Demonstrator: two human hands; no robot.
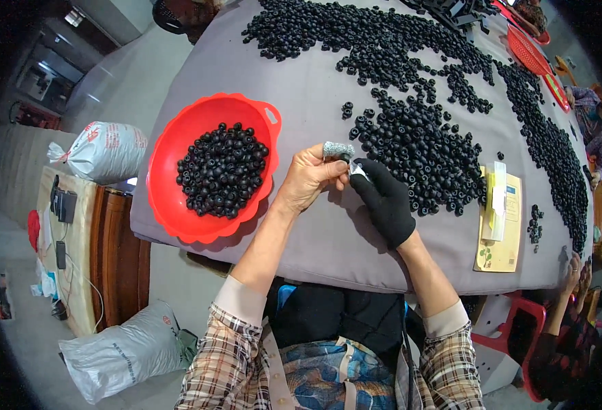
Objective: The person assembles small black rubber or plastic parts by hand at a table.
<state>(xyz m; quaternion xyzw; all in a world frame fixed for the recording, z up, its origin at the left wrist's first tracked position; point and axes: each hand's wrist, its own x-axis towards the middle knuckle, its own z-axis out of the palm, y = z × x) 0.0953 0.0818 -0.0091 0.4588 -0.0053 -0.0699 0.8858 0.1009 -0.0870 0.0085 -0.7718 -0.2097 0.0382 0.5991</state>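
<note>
My left hand (306, 179) is bare except for a grey knitted cover on one finger. My right hand (387, 205) wears a black glove, with white wrapping at a fingertip. The two meet in a pinch over the grey cloth, and whatever sits between their fingertips is too small and covered to make out. Left of them stands a red scalloped basin (161, 179) with a handle hole, holding a heap of small black ring-like parts (222, 171). A loose pile of the same black parts (420, 154) lies just beyond my right hand.
More black parts (355, 34) spread across the far and right side of the cloth-covered table (314, 256). A yellow booklet (509, 236) lies at right under a pale strip. Red basket (527, 51) at far right. White sacks (120, 352) stand left. Other people sit around the table.
</note>
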